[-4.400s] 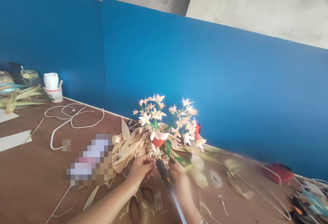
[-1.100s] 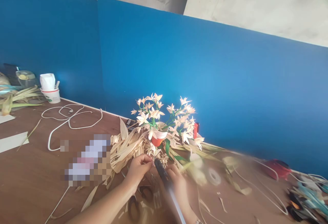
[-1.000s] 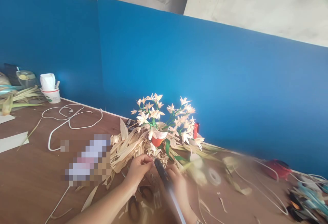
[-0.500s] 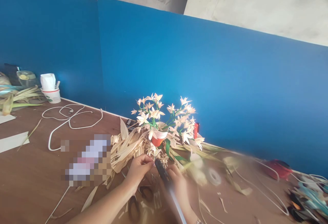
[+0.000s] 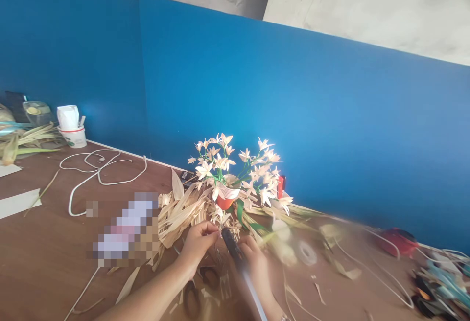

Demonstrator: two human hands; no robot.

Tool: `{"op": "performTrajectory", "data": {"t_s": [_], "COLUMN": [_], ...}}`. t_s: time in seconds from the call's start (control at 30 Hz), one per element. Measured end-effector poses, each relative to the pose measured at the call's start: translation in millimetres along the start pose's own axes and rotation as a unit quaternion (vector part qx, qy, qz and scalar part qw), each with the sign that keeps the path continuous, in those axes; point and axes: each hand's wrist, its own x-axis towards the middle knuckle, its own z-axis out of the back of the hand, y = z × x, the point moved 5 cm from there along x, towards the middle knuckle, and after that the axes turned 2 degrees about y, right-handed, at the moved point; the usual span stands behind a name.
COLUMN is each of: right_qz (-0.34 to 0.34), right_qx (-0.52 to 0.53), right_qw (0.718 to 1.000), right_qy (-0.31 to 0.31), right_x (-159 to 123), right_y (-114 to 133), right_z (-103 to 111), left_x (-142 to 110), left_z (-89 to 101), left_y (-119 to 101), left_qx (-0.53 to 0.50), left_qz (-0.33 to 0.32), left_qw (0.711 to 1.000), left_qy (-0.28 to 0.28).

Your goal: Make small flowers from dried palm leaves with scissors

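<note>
My left hand (image 5: 198, 245) is pinched shut on a small pale straw piece, held right at the black nozzle of a glue gun (image 5: 235, 250). My right hand (image 5: 256, 267) is wrapped around the glue gun's body, with its glue stick trailing toward me. Just beyond my hands stands a red and white paper cup (image 5: 227, 197) filled with cream straw flowers (image 5: 235, 164) on green stems. A heap of dried straw leaves (image 5: 181, 213) lies to the left of the cup.
Scissors (image 5: 193, 294) lie on the brown table (image 5: 44, 252) under my left forearm. A white cable (image 5: 97, 169) loops at the left; a white cup (image 5: 73, 132) stands far left. A tape roll (image 5: 306, 254), a red object (image 5: 398, 243) and tools (image 5: 438, 284) lie right. A blue wall (image 5: 330, 130) backs the table.
Almost nothing differs; both hands stay at the same spot with the glue gun nozzle against the pinched piece, and the view has shifted only slightly.
</note>
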Motion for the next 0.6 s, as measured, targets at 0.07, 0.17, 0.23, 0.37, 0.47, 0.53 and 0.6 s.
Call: {"op": "performTrajectory", "data": {"t_s": [0.07,0.17,0.23,0.37,0.47,0.53,0.6], "right_qz": [0.001,0.005,0.006,0.008,0.01,0.009,0.005], "right_qx": [-0.001,0.005,0.011,0.01,0.009,0.008,0.006], "right_qw": [1.0,1.0,1.0,1.0,1.0,1.0,1.0], "right_qy": [-0.005,-0.019,-0.025,-0.024,-0.021,-0.02,-0.016], "right_x": [0.0,-0.4,-0.8,-1.2,-1.0,-0.8,-0.7], "right_y": [0.7,1.0,0.7,-1.0,-1.2,-0.5,0.6], "right_z": [0.6,1.3,1.2,-0.3,-0.2,0.8,1.7], "left_x": [-0.4,-0.4,-0.2,-0.3,-0.8,-0.9,-0.7], "left_z": [-0.2,-0.7,-1.1,-1.3,-1.1,-1.3,-1.7], "left_y": [-1.4,-2.8,-3.1,-3.2,-4.0,-4.0,-3.4], "left_qx": [0.003,0.002,0.002,0.0,-0.005,-0.012,-0.016], "left_qz": [-0.003,-0.009,-0.011,-0.013,-0.017,-0.016,-0.013], "left_qw": [1.0,1.0,1.0,1.0,1.0,1.0,1.0], "left_qy": [0.001,0.004,0.007,0.008,0.008,0.012,0.017]}}
